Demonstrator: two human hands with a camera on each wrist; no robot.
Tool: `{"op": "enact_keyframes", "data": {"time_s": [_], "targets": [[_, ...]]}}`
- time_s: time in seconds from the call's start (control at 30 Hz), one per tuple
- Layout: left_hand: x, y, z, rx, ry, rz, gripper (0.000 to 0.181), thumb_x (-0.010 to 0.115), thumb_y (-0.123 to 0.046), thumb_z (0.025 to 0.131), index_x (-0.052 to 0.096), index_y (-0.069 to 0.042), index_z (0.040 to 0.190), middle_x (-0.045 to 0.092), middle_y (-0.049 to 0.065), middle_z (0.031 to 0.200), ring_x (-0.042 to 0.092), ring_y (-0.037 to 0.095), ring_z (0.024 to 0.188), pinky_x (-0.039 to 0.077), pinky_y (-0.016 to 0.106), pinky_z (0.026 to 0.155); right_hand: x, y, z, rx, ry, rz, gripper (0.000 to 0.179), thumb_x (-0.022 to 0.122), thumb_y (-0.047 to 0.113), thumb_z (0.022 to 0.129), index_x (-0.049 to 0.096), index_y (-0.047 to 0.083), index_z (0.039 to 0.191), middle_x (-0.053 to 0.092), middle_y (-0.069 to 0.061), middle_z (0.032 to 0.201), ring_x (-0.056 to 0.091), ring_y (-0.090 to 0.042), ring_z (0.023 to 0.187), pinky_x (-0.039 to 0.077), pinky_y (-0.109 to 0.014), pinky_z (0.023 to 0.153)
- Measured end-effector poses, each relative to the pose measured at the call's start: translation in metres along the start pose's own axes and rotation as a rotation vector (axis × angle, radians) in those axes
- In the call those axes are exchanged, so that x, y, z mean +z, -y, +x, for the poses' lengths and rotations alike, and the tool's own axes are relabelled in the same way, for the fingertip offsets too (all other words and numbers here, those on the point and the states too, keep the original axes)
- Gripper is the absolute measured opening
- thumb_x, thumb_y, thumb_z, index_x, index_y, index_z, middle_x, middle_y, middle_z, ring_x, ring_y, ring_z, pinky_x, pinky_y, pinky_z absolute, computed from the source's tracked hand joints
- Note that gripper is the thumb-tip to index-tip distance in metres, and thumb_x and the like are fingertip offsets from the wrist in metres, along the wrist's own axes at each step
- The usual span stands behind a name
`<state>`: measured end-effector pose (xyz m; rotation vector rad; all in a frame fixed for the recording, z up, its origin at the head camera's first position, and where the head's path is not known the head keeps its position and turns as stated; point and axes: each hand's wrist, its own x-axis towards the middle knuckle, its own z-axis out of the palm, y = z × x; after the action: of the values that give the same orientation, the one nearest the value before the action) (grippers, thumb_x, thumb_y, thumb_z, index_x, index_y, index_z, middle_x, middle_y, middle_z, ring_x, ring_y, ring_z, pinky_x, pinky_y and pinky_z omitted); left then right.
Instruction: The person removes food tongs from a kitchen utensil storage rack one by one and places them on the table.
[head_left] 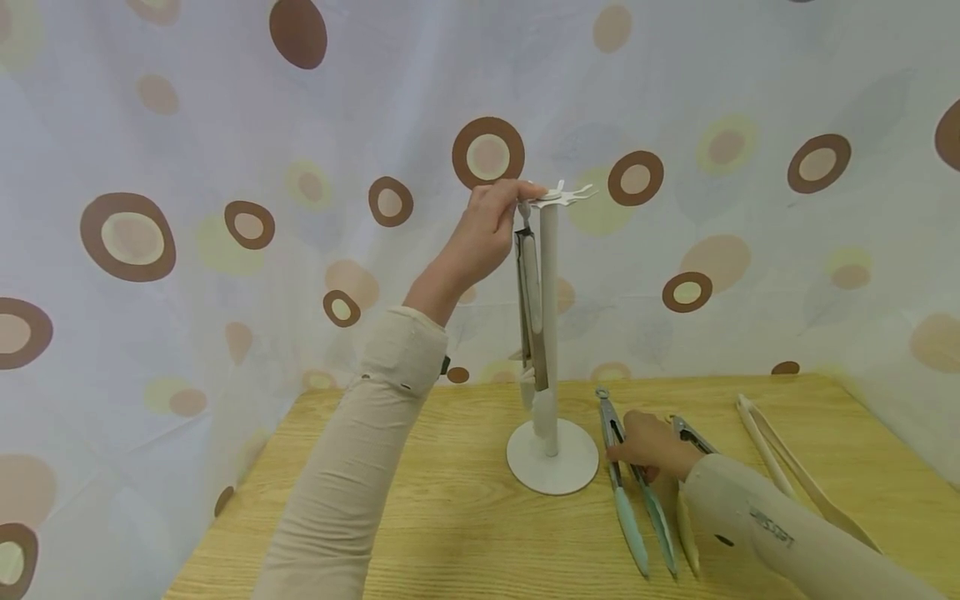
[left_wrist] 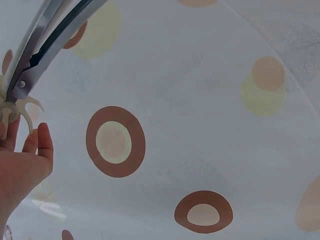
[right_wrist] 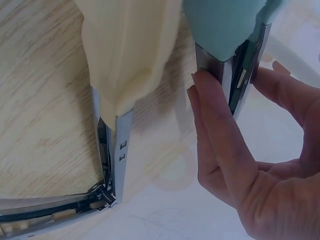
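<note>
My left hand point(head_left: 491, 221) grips the hooked top of a white utensil stand point(head_left: 550, 308), its fingers at the hooks in the left wrist view. Metal-armed tongs point(head_left: 528, 292) hang from a hook just below that hand; their hinge end point(left_wrist: 22, 82) shows up close. On the table, my right hand point(head_left: 651, 446) pinches teal-tipped tongs point(head_left: 628, 521), with thumb and fingers on opposite sides of the metal arms point(right_wrist: 212, 65). Beside them lie metal tongs with cream-yellow tips point(right_wrist: 130, 55), partly hidden by the right forearm in the head view.
Long cream tongs point(head_left: 810, 479) lie spread at the right of the wooden table point(head_left: 442, 517). The stand's round base point(head_left: 525, 467) sits near the middle. A patterned curtain point(head_left: 420, 67) hangs behind the table.
</note>
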<state>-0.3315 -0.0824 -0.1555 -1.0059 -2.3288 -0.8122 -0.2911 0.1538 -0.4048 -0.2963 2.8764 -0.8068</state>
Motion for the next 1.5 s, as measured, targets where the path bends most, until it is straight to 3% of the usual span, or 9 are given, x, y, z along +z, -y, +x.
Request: {"op": "enact_keyframes", "data": {"time_s": [0.27,0.63,0.9,1.23,1.5], "targets": [[0.003,0.002,0.000,0.000,0.004,-0.001,0.037,0.029,-0.001,0.103,0.058,-0.009,0.127,0.055,0.003,0.136,0.038,0.021,0.121,0.031,0.025,0.101,0.003,-0.003,0.004,-0.021,0.018,0.018,0.036,0.072,0.011,0.082,0.050,0.005,0.054,0.049,-0.008,0.041,0.056,-0.023,0.036,0.047,-0.029,0.038],[0.004,0.000,0.000,0.009,0.004,0.004,0.037,0.030,-0.001,0.103,0.058,-0.009,0.127,0.055,0.003,0.135,0.038,0.022,0.123,0.029,0.025,0.103,0.006,-0.008,0.007,0.002,0.053,0.027,0.030,0.072,0.010,0.082,0.052,0.003,0.061,0.054,-0.017,0.047,0.059,-0.027,0.038,0.049,-0.032,0.039],[0.004,0.000,-0.001,0.008,-0.003,0.000,0.036,0.031,-0.002,0.104,0.058,-0.008,0.126,0.055,0.003,0.135,0.038,0.021,0.122,0.030,0.025,0.102,0.004,-0.009,0.007,0.020,0.075,0.037,0.029,0.073,0.011,0.083,0.049,0.001,0.071,0.053,-0.015,0.050,0.055,-0.020,0.035,0.048,-0.030,0.040],[0.003,0.000,0.000,0.005,-0.008,0.008,0.036,0.030,-0.003,0.104,0.058,-0.008,0.126,0.056,0.004,0.134,0.038,0.022,0.122,0.030,0.025,0.102,0.002,-0.006,0.010,0.020,0.103,0.011,0.028,0.072,0.010,0.085,0.050,0.001,0.069,0.053,-0.015,0.052,0.058,-0.023,0.038,0.051,-0.034,0.042],[0.002,0.000,-0.001,-0.014,-0.002,0.004,0.037,0.029,-0.004,0.104,0.058,-0.009,0.127,0.054,0.003,0.136,0.037,0.021,0.124,0.030,0.024,0.103,0.001,-0.004,0.015,0.039,0.126,-0.001,0.028,0.072,0.010,0.086,0.050,-0.007,0.087,0.052,-0.016,0.070,0.059,-0.026,0.044,0.052,-0.036,0.044]]}}
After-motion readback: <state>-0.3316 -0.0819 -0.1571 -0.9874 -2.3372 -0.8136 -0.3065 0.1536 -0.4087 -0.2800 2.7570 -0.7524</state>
